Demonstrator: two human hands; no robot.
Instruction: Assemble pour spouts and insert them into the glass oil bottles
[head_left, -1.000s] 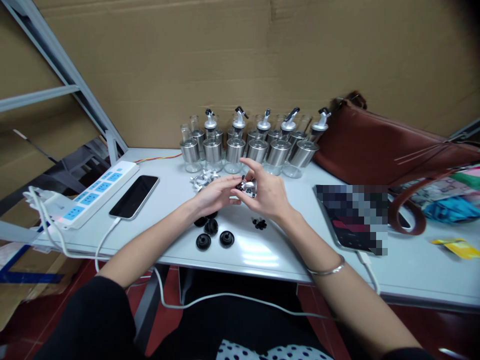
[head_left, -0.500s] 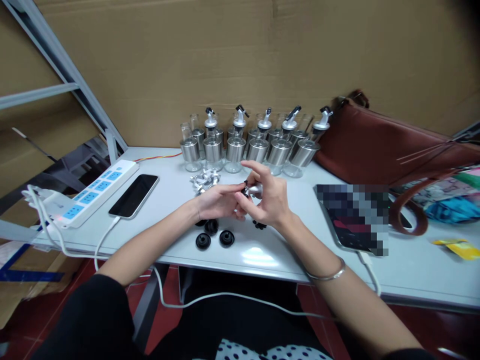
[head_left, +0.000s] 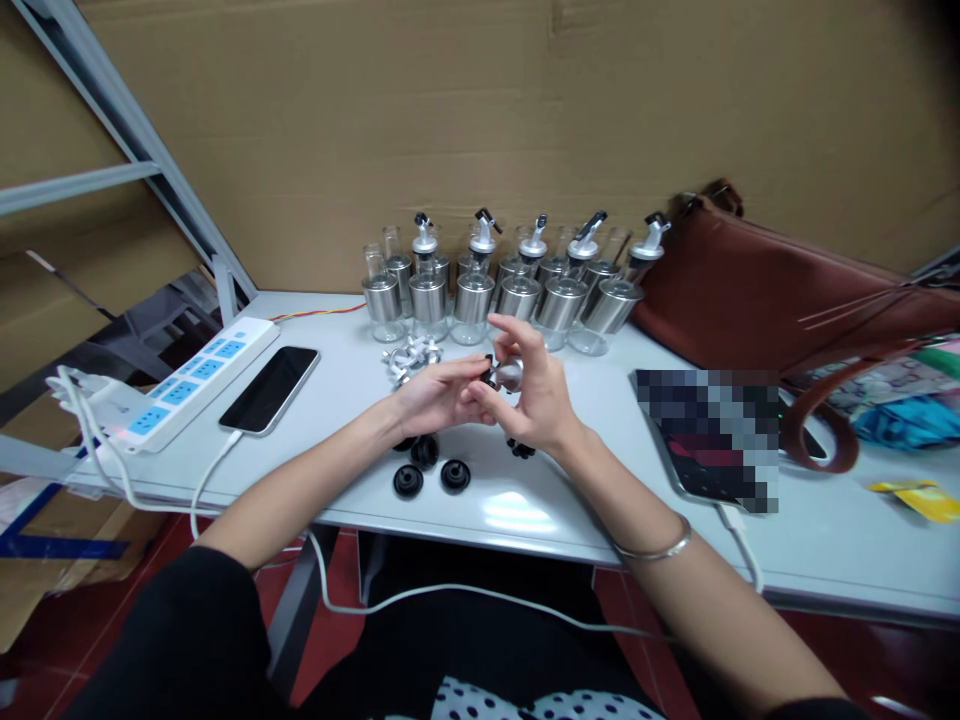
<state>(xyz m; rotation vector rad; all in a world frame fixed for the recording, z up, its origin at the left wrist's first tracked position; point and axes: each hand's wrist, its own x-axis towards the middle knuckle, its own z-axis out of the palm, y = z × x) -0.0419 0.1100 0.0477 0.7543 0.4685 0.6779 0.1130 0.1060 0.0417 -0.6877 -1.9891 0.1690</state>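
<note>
My left hand (head_left: 442,392) and my right hand (head_left: 536,390) meet over the middle of the table. Between their fingertips is a small silver pourer piece (head_left: 510,376) with a black part (head_left: 489,370) at its left end. Both hands are closed around this piece, and fingers partly hide it. Black round stoppers (head_left: 454,476) lie in front of my left hand, and small black parts (head_left: 520,449) lie under my right wrist. Behind my left hand is a pile of silver pieces (head_left: 411,356).
Several glass bottles with steel sleeves (head_left: 475,298) stand at the back, some with pourers (head_left: 587,238). Left are a power strip (head_left: 199,385) and phone (head_left: 271,390); right are a tablet (head_left: 705,440), brown bag (head_left: 765,290) and yellow packet (head_left: 919,498). A cable (head_left: 450,590) crosses the front.
The piece between my hands has turned slightly, and its black part now stands more upright. The fingers of my right hand have shifted a little; the view has moved slightly.
</note>
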